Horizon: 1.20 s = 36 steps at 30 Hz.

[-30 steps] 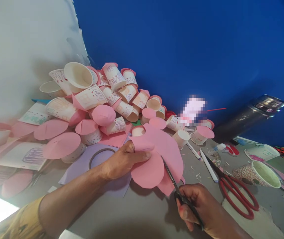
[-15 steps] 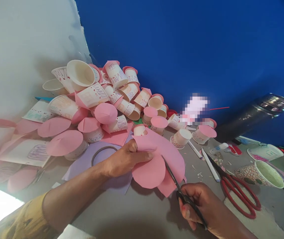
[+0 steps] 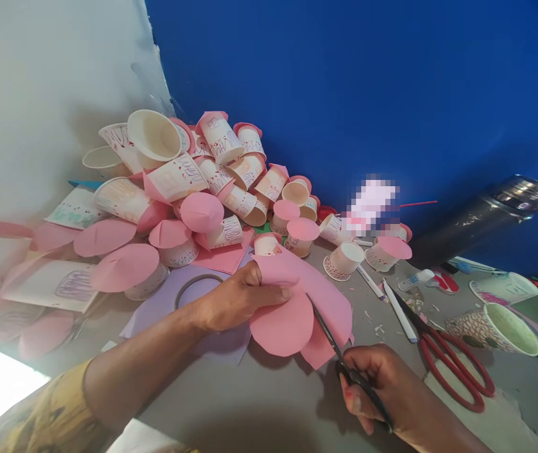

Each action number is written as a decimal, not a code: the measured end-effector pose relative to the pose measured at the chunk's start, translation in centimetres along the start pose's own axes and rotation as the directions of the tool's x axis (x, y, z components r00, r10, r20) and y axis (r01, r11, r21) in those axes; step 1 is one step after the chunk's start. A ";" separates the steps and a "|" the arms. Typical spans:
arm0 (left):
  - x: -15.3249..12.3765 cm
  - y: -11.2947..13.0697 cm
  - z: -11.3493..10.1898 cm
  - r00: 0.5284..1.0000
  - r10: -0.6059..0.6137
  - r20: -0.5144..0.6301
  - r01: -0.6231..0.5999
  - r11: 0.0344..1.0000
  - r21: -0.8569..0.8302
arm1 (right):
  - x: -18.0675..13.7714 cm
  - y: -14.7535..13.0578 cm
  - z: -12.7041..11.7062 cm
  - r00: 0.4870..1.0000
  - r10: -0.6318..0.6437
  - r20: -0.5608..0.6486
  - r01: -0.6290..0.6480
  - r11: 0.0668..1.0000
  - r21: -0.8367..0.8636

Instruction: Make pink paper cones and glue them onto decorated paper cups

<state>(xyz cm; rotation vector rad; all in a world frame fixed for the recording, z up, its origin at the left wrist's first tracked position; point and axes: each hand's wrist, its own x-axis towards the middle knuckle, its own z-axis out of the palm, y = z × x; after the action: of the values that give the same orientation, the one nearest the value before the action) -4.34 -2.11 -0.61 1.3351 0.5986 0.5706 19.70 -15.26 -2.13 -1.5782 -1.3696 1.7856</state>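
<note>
As the pink sheet (image 3: 332, 302) dips a touch, more of the pink-topped cup (image 3: 299, 245) just behind it comes into view, and that's about the biggest movement of the past second! The black scissors (image 3: 351, 375) have barely stirred: the blades look narrow, drawn close together, tip lodged between the rounded part (image 3: 280, 327) and the broader piece on the right. Little fresh cutting there, I'd judge; it looks like a pause between snips. The right hand (image 3: 377, 390) has its fingers wrapped around the handles. Across to the left hand (image 3: 231, 302), and it's a pinch grip on the pink sheet, thumb laid on top, the fingers beneath tucked out of sight. The sheet is held up over the worktop (image 3: 193, 390), between the two hands; whether the rounded part is joined to the rest, that thumb hides it. Below the left hand lies purple paper (image 3: 155, 305) with a grey ring (image 3: 197, 279) over it, and out on the right, red-handled scissors (image 3: 426, 343) sit near a white marker (image 3: 399, 311).
</note>
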 end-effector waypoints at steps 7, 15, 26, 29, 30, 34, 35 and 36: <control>-0.1 -0.3 0.0 0.998 -0.038 -0.052 0.037 0.999 -0.017 | 0.0 -0.2 0.1 1.000 -0.014 -0.008 0.013 1.000 -0.017; -0.2 0.7 0.1 0.997 -0.046 0.059 0.044 0.999 0.022 | -0.1 -0.9 0.2 0.999 0.031 -0.021 -0.032 0.998 -0.047; -0.3 0.4 -0.1 0.987 -0.092 0.135 0.100 0.994 -0.047 | 0.0 -0.2 0.0 1.000 0.000 0.027 -0.001 0.999 0.040; -0.4 0.6 -0.1 0.985 -0.116 0.126 0.126 0.989 -0.073 | 0.1 0.1 0.0 0.997 -0.018 0.069 0.012 0.995 0.096; -0.4 0.6 -0.1 0.986 -0.119 0.120 0.129 0.989 -0.075 | 0.2 0.2 0.0 0.997 -0.019 0.080 0.010 0.994 0.113; -0.3 0.6 -0.2 0.988 -0.104 0.117 0.114 0.990 -0.081 | 0.3 0.2 0.1 0.996 -0.017 0.085 0.005 0.991 0.132; -0.3 0.5 -0.2 0.987 -0.100 0.124 0.111 0.990 -0.085 | 0.3 0.1 0.1 0.997 -0.012 0.082 0.001 0.992 0.123; -0.3 0.5 -0.2 0.987 -0.098 0.126 0.110 0.990 -0.091 | 0.3 0.0 0.1 0.997 -0.005 0.078 -0.004 0.994 0.112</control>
<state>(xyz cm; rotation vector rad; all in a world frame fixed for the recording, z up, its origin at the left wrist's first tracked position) -4.71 -2.05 -0.15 1.2296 0.5304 0.4250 19.49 -15.05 -2.30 -1.4642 -1.2799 1.9071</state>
